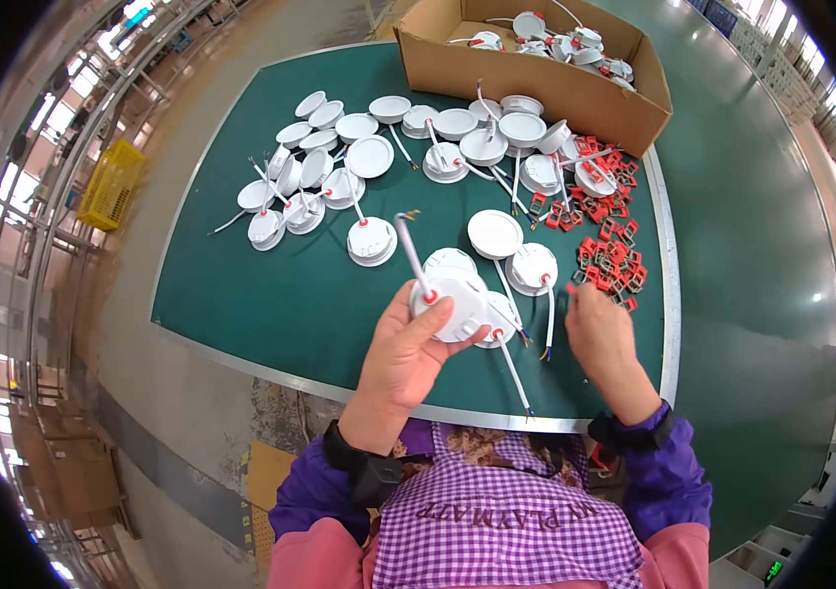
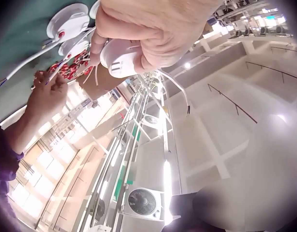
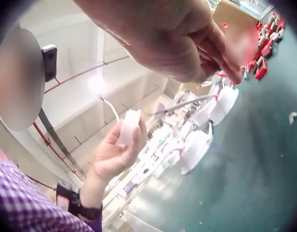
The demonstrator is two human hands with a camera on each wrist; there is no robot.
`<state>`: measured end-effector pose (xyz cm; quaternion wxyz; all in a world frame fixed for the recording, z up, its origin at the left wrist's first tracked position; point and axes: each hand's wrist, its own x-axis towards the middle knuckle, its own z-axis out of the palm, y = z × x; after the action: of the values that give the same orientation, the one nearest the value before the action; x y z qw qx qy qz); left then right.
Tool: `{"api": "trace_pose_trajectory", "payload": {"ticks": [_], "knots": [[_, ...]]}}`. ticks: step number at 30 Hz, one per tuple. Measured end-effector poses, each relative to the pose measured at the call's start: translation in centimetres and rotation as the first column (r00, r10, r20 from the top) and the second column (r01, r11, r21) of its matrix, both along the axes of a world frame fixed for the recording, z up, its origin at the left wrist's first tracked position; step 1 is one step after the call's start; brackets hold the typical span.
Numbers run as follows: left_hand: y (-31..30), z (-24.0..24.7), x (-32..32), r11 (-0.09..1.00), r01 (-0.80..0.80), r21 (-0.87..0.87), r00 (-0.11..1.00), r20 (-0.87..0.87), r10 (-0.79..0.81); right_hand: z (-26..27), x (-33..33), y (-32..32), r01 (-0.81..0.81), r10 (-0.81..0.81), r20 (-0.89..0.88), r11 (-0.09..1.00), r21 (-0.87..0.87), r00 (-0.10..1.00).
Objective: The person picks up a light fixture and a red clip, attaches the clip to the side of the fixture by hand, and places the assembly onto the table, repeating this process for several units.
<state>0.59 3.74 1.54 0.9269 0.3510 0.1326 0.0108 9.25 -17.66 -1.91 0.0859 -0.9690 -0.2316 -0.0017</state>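
My left hand (image 1: 400, 355) grips a round white downlight (image 1: 460, 306) above the table, thumb across its back. Its white cable rises from a red grommet and ends in bare coloured wires. In the left wrist view this downlight (image 2: 120, 57) shows edge-on under the fingers. To the right, my right hand (image 1: 602, 332) has its fingers curled together, with a bit of a red clip (image 1: 572, 289) showing at the fingertips. Just beyond it lies a pile of red clips with metal loops (image 1: 614, 263). Several downlights, among them one with its cable toward me (image 1: 533, 267), lie between the hands.
Many more white downlights (image 1: 371, 155) are spread over the green tabletop (image 1: 241, 285). A cardboard box (image 1: 536, 88) with more downlights stands at the back right. A metal edge (image 1: 670, 294) runs along the right side, beside another green surface (image 1: 756, 294).
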Motion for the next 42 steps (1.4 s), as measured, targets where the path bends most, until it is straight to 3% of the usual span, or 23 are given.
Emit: {"api": "trace_pose_trajectory", "payload": {"ticks": [2, 3, 4, 6, 10, 15, 19, 21, 25, 27, 30, 36, 40, 42], "knots": [[-1.0, 0.1, 0.2, 0.999, 0.03, 0.028, 0.999, -0.013, -0.029, 1.8, -0.2, -0.7, 0.034, -0.061, 0.049, 0.899, 0.437, 0.997], [-1.5, -0.1, 0.3, 0.998, 0.039, 0.04, 0.999, 0.001, -0.039, 2.8, -0.5, -0.5, 0.051, -0.091, 0.043, 0.82, 0.571, 0.995], [-1.9, -0.5, 0.5, 0.998, 0.048, 0.035, 0.999, 0.002, -0.048, 3.7, -1.0, -0.2, 0.058, -0.1, 0.043, 0.822, 0.567, 0.994], [-2.8, -1.0, 0.7, 0.996, 0.063, 0.065, 0.998, 0.001, -0.063, 4.9, -1.8, 0.4, 0.004, -0.022, 0.016, 0.684, 0.729, 1.0], [-4.3, -1.1, 0.9, 0.988, 0.043, 0.148, 0.999, -0.004, -0.042, 5.4, -3.2, 1.6, -0.071, 0.055, 0.046, 0.629, 0.774, 0.997], [-4.8, -0.8, 1.0, 0.972, 0.007, 0.236, 0.999, 0.041, -0.017, 5.1, -4.0, 2.0, -0.089, 0.125, 0.01, 0.645, 0.759, 0.992], [-5.0, -0.9, 1.1, 0.945, -0.001, 0.326, 0.996, 0.083, -0.028, 4.7, -4.2, 2.3, -0.121, 0.113, 0.063, 0.648, 0.752, 0.992], [-5.1, -0.9, 1.1, 0.925, 0.011, 0.381, 0.996, 0.076, -0.043, 4.5, -4.6, 2.4, -0.127, 0.039, 0.145, 0.729, 0.672, 0.989], [-5.2, -0.4, 1.2, 0.934, -0.027, 0.355, 0.996, 0.093, -0.007, 4.6, -4.1, 2.2, -0.182, 0.019, 0.237, 0.701, 0.689, 0.971], [-5.2, -0.7, 1.3, 0.927, -0.033, 0.373, 0.994, 0.109, -0.009, 4.7, -4.2, 2.1, -0.104, 0.065, 0.081, 0.642, 0.76, 0.995], [-5.0, -1.2, 1.2, 0.91, -0.022, 0.414, 0.99, 0.136, -0.038, 4.9, -4.1, 1.9, -0.094, 0.1, 0.038, 0.651, 0.753, 0.994], [-4.5, -1.1, 1.2, 0.848, 0.005, 0.53, 0.981, 0.163, -0.108, 4.8, -4.4, 2.5, -0.087, 0.085, 0.045, 0.588, 0.804, 0.995], [-4.1, -0.6, 1.0, 0.805, 0.043, 0.592, 0.983, 0.121, -0.141, 4.6, -4.3, 2.1, -0.122, 0.082, 0.091, 0.624, 0.772, 0.992], [-3.9, -0.5, 0.4, 0.814, 0.066, 0.578, 0.978, 0.124, -0.168, 5.4, -4.8, 1.9, 0.205, 0.094, -0.264, 0.408, 0.89, 0.96]]}}
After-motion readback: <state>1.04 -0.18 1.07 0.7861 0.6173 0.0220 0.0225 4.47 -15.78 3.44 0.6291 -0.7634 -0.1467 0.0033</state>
